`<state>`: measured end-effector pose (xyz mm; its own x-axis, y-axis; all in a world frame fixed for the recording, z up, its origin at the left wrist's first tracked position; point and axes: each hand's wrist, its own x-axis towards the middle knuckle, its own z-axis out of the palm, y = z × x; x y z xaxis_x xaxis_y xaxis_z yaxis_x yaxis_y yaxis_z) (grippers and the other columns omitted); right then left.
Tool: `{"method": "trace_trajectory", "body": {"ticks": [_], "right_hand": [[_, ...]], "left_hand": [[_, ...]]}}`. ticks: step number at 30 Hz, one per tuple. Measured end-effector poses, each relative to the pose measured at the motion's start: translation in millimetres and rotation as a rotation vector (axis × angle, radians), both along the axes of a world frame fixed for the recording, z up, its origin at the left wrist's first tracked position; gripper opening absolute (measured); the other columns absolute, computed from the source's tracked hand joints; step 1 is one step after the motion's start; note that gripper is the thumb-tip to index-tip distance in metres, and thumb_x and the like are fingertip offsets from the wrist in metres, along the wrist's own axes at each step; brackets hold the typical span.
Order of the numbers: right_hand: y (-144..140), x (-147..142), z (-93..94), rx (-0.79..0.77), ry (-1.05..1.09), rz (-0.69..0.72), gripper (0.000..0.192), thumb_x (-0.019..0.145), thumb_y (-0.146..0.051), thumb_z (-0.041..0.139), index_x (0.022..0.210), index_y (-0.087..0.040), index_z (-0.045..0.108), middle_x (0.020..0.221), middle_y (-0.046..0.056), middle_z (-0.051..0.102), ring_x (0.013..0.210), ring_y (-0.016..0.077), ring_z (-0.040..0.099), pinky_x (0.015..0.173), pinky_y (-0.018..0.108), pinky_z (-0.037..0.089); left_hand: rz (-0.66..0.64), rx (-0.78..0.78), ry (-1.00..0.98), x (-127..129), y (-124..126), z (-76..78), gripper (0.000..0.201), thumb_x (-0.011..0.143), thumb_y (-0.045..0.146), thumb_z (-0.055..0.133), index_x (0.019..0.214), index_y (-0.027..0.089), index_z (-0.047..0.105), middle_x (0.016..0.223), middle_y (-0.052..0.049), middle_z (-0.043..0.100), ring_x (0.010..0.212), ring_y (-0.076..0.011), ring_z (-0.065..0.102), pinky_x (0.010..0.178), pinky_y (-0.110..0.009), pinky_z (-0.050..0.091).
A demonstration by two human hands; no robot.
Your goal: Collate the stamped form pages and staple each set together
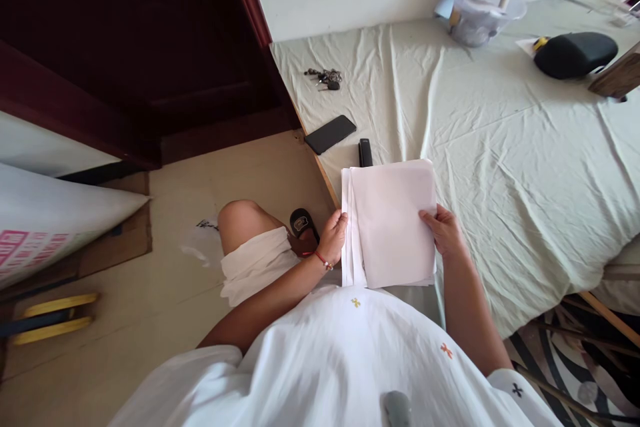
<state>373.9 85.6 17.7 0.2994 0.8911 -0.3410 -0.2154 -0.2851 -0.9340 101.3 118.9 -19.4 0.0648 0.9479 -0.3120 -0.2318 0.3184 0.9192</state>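
I hold a stack of paper (pixel 393 223) in front of me, at the near edge of the table (pixel 525 167), which is covered with a pale, creased cloth. My left hand (pixel 333 237) grips the stack's left edge — fingers curled around the side, thumb on top. My right hand (pixel 445 230) closes on the right edge, thumb pressed on the top sheet and the other fingers hidden underneath. Both hands have hold of the paper and nothing else.

The sheets are not yet square. At the left and bottom edges several layers fan out, showing as stepped white margins, while the top and right edges look closer to flush. So I judge the gathering as done — the sheets are together in one pile and in my grip — but the evening-up is only partly done. I cannot tell whether the far edge of the stack touches the cloth or hangs just above it.

A black stapler (pixel 365 152) lies just beyond the stack's far left corner, untouched, and a phone (pixel 330 134) lies near it to the left. Keys (pixel 325 77) sit farther back, well apart. No staple or clip shows on the paper, so any fastening looks to be undone as things lie now, though the corner nearest me is too small to read with certainty.
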Motion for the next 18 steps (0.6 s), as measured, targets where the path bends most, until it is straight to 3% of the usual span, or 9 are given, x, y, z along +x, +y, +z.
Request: {"method": "trace_trajectory", "body": {"ticks": [4, 12, 18], "right_hand": [[2, 2, 2.4, -0.01, -0.029, 0.001, 0.037, 0.066, -0.042, 0.09, 0.093, -0.023, 0.074, 0.083, 0.001, 0.078, 0.063, 0.0186, 0.07, 0.061, 0.03, 0.056], [8, 1, 6.4, -0.019, -0.04, 0.004, 0.032, 0.066, -0.039, 0.089, 0.09, -0.023, 0.075, 0.082, 0.0, 0.078, 0.064, 0.0177, 0.069, 0.062, 0.029, 0.056], [7, 5, -0.8, -0.03, -0.107, -0.044, 0.028, 0.066, -0.039, 0.089, 0.083, -0.023, 0.074, 0.076, -0.001, 0.075, 0.061, 0.0165, 0.066, 0.059, 0.028, 0.055]], "left_hand": [[-0.01, -0.003, 0.013, 0, 1, 2.9, 0.04, 0.08, 0.059, 0.072, 0.076, 0.021, 0.059, 0.074, 0.003, 0.053, 0.079, -0.0151, 0.051, 0.081, -0.027, 0.043], [0.067, -0.078, -0.027, 4, 2, -5.5, 0.036, 0.079, 0.055, 0.075, 0.085, 0.021, 0.063, 0.093, -0.001, 0.066, 0.104, -0.0195, 0.059, 0.102, -0.031, 0.042], [0.05, -0.047, -0.008, 4, 1, -11.4, 0.041, 0.08, 0.061, 0.071, 0.085, 0.021, 0.063, 0.088, -0.001, 0.066, 0.103, -0.0203, 0.061, 0.1, -0.033, 0.044]]}}
